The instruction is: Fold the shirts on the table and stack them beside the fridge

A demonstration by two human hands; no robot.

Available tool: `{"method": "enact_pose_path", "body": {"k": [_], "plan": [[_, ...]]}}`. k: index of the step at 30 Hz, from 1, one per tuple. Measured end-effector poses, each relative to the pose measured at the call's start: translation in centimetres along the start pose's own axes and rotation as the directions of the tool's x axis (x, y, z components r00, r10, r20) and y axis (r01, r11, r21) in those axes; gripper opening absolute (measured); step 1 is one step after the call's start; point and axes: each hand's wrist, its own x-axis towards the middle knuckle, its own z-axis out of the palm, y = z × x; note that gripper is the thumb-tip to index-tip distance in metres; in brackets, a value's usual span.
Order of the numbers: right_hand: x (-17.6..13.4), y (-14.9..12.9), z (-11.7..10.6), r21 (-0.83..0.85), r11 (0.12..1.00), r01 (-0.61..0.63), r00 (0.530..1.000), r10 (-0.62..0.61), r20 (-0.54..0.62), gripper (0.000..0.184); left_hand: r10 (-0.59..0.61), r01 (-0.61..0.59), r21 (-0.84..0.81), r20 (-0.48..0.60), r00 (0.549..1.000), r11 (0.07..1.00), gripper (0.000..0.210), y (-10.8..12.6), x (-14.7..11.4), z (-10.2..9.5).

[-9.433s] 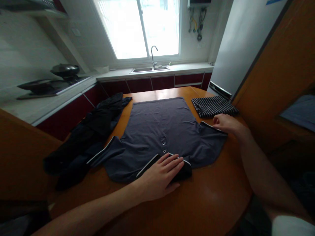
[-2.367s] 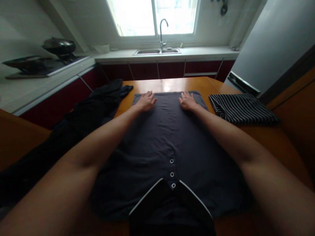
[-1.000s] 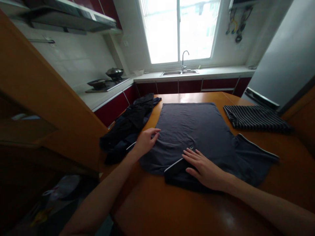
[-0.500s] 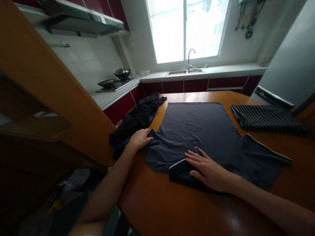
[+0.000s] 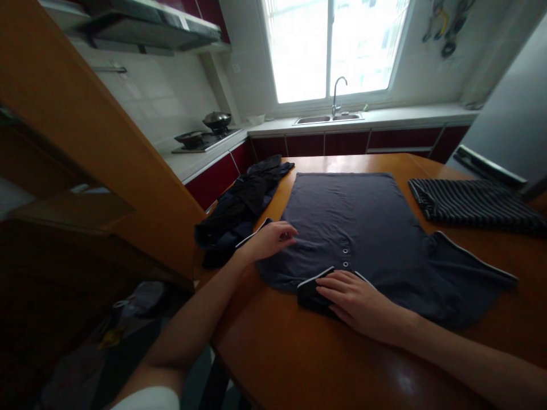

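A dark grey polo shirt (image 5: pixel 337 210) is spread on the wooden table, its collar toward me and its hem at the far side. Two snap buttons show on its placket. My right hand (image 5: pixel 354 296) rests on the dark, white-edged collar (image 5: pixel 314 289), fingers extended and laid over it. Above the left sleeve (image 5: pixel 256 232) is my left hand (image 5: pixel 271 242), its fingers loosely bent with a gap at the thumb and nothing visible between them. Part of that sleeve is hidden behind the hand. The right sleeve (image 5: pixel 465 279) lies stretched out to the side.
Dark crumpled clothes (image 5: pixel 252 196) lie along the table's left edge (image 5: pixel 280 199). A folded striped garment (image 5: pixel 474 202) is at the right. Beyond the table are a counter with a sink (image 5: pixel 329 119) and a stove with a pan (image 5: pixel 217 119). A wooden frame (image 5: pixel 128 142) stands close on my left.
My left hand has come off the left sleeve's edge and moved right over the shirt. My right hand has slid slightly toward me on the collar, uncovering another snap. The view has shifted a little.
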Motion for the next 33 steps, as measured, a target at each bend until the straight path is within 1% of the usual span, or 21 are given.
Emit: {"method": "enact_pose_path", "body": {"k": [1,2,4,6,8,10,13,16,18,20,21,23,25,27,28,29,30,31,32,33], "plan": [[0.1,-0.1,0.1,-0.015,1.0,0.0,1.0,0.0,-0.014,0.041,0.084,-0.077,-0.065,0.107,0.991,0.995,0.019,0.5,-0.1,0.0],[0.1,-0.1,0.1,-0.027,1.0,0.001,1.0,-0.002,-0.025,0.04,0.167,-0.142,-0.131,0.208,0.964,0.981,0.018,1.0,-0.2,-0.1],[0.1,-0.2,0.2,-0.046,0.999,0.011,0.999,-0.013,-0.042,0.038,0.277,-0.203,-0.231,0.359,0.891,0.952,0.018,2.0,-0.6,-0.2],[0.2,-0.2,0.2,-0.062,0.998,0.019,0.999,-0.022,-0.05,0.037,0.308,-0.207,-0.262,0.441,0.843,0.943,0.021,2.8,-0.8,-0.1],[0.2,-0.3,0.1,-0.069,0.997,0.02,0.999,-0.024,-0.046,0.035,0.306,-0.21,-0.241,0.493,0.815,0.948,0.026,3.4,-1.0,0.4],[0.3,-0.4,-0.1,-0.067,0.998,0.02,0.999,-0.022,-0.032,0.035,0.301,-0.233,-0.193,0.521,0.799,0.953,0.027,3.9,-1.1,1.0],[0.3,-0.5,-0.4,-0.049,0.999,0.013,1.0,-0.013,-0.017,0.035,0.317,-0.289,-0.137,0.529,0.787,0.947,0.017,4.3,-1.1,1.5],[0.2,-0.5,-0.6,-0.02,1.0,-0.005,1.0,0.005,-0.005,0.039,0.38,-0.344,-0.166,0.49,0.784,0.924,0.012,4.7,-1.1,1.3],[0.2,-0.5,-0.7,0.005,1.0,-0.012,1.0,0.012,0.013,0.048,0.416,-0.352,-0.221,0.46,0.785,0.909,0.01,4.8,-1.2,1.1],[0.1,-0.5,-0.7,0.018,1.0,-0.011,1.0,0.011,0.029,0.059,0.43,-0.33,-0.283,0.468,0.772,0.901,0.007,4.9,-1.3,1.0],[0.1,-0.5,-0.7,0.019,1.0,-0.009,0.999,0.008,0.036,0.062,0.432,-0.309,-0.315,0.49,0.757,0.897,0.006,4.8,-1.3,1.0],[0.1,-0.5,-0.7,0.012,1.0,-0.001,0.999,0.0,0.041,0.059,0.433,-0.253,-0.378,0.538,0.723,0.891,0.005,4.6,-1.5,1.1],[0.1,-0.5,-0.7,0.007,1.0,0.013,0.999,-0.013,0.044,0.052,0.422,-0.177,-0.437,0.562,0.711,0.882,0.005,4.3,-1.6,1.1],[0.1,-0.5,-0.7,0.003,1.0,0.022,0.999,-0.022,0.043,0.047,0.386,-0.101,-0.466,0.571,0.725,0.879,0.007,4.0,-1.6,1.0],[0.0,-0.5,-0.7,0.0,1.0,0.024,0.999,-0.024,0.043,0.046,0.356,-0.079,-0.453,0.568,0.742,0.888,0.012,3.9,-1.6,0.9],[0.0,-0.5,-0.7,-0.003,1.0,0.024,0.999,-0.024,0.042,0.046,0.315,-0.073,-0.417,0.55,0.773,0.906,0.017,3.7,-1.5,0.7],[0.0,-0.5,-0.7,-0.006,1.0,0.024,0.999,-0.024,0.042,0.046,0.265,-0.081,-0.357,0.505,0.821,0.931,0.021,3.4,-1.5,0.6],[0.0,-0.6,-0.8,-0.008,1.0,0.025,0.999,-0.025,0.04,0.046,0.206,-0.093,-0.272,0.423,0.882,0.958,0.022,3.1,-1.4,0.4],[-0.1,-0.6,-0.8,-0.008,1.0,0.026,0.999,-0.026,0.039,0.046,0.143,-0.092,-0.175,0.312,0.939,0.98,0.022,2.7,-1.2,0.2],[-0.1,-0.6,-0.8,-0.008,1.0,0.028,0.999,-0.027,0.036,0.046,0.081,-0.067,-0.078,0.188,0.979,0.995,0.02,2.1,-1.1,0.0]]}}
